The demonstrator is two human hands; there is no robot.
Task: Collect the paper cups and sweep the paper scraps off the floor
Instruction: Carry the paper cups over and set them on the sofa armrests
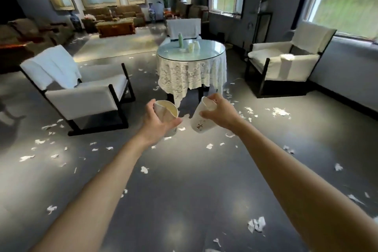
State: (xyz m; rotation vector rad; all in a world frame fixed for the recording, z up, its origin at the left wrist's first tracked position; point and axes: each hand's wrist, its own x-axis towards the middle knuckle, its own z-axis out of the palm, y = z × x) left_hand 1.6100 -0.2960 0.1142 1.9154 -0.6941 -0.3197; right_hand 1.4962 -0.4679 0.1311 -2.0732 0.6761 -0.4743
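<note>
scraps (256, 224) underfoot; left hand (157, 124) grips left cup (166, 111), right hand (222, 112) right cup (199, 124), table (206, 52) ahead.

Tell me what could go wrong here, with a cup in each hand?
Both hands are full: the left hand grips a creased paper cup, the right hand a tilted paper cup, so a squeezed cup might slip. Paper scraps underfoot on the shiny floor could be slippery.
</note>
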